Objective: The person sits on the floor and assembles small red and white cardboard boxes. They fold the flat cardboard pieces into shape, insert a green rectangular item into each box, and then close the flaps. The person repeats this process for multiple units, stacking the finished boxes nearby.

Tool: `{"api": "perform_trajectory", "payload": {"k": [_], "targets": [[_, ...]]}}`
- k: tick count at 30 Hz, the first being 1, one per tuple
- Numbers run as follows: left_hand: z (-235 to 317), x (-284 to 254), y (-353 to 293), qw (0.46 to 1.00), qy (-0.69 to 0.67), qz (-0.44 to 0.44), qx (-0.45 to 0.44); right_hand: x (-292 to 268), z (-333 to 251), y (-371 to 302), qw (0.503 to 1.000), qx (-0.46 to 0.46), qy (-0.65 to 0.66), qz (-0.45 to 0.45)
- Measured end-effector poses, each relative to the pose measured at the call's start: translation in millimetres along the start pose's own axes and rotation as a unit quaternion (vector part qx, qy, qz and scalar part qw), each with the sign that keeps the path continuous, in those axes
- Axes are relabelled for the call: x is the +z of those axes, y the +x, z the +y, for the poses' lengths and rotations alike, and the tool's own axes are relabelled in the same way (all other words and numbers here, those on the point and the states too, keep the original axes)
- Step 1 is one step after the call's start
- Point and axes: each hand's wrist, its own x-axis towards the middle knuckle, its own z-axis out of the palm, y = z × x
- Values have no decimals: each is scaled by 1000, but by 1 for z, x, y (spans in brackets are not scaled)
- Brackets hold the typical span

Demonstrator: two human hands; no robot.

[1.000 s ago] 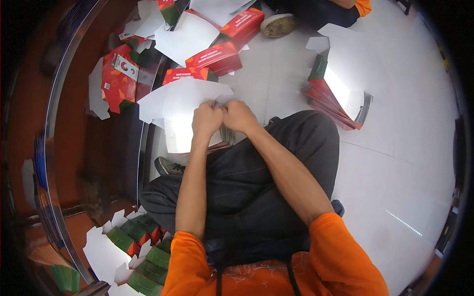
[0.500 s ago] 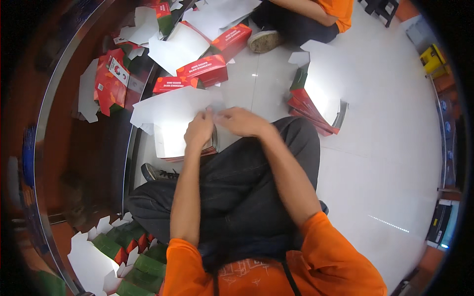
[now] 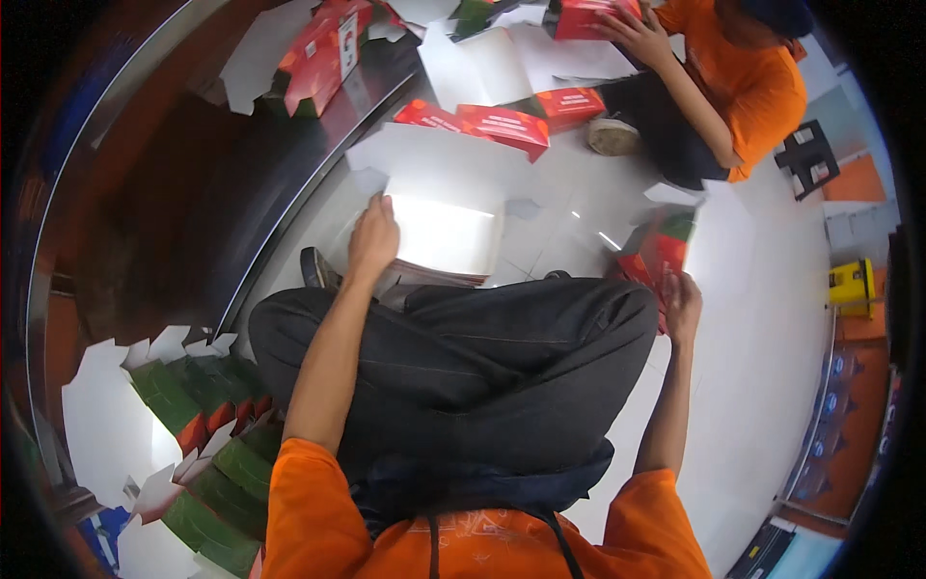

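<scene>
In front of my crossed legs lies a stack of folded cardboard boxes, the top open box [image 3: 447, 234] showing its white inside and a raised flap at the far side. My left hand [image 3: 374, 238] is closed on this box's left edge, fingertips near its far left corner. Off to the right, beside my right knee, stand more red and green cardboard boxes [image 3: 672, 253] with white flaps. My right hand [image 3: 683, 307] is closed on the near edge of these; its fingers are partly hidden behind the cardboard.
A co-worker [image 3: 743, 87] in orange sits at the far right, holding a red box [image 3: 588, 17]. Red boxes [image 3: 503, 125] lie ahead. Several green and red boxes [image 3: 198, 396] crowd my left side. A metal-edged dark shelf [image 3: 289, 203] runs along the left.
My right hand has left the open box in front and moved right to the red boxes. My left hand stays at the open box. The view has turned to the right.
</scene>
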Motion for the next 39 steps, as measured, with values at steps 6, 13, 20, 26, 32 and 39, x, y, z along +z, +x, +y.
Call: {"api": "perform_trajectory", "payload": {"k": [6,13,20,26,32,39], "targets": [[15,-1,-13,999,-36,24,-18,-31,-91,7,985,-64,11,159],[-1,-4,-7,986,-160,36,28,21,-277,-36,889,-455,38,7],[27,-64,-24,955,-224,-180,-67,138,-275,-29,894,-399,-27,-202],[23,-78,-28,917,-312,-228,-96,138,-272,-24,865,-404,-107,-277],[13,-70,-22,908,-317,-269,-43,141,-276,-28,896,-375,4,-238],[7,-66,-19,895,-348,-278,-36,157,-256,-33,905,-372,131,-159]]}}
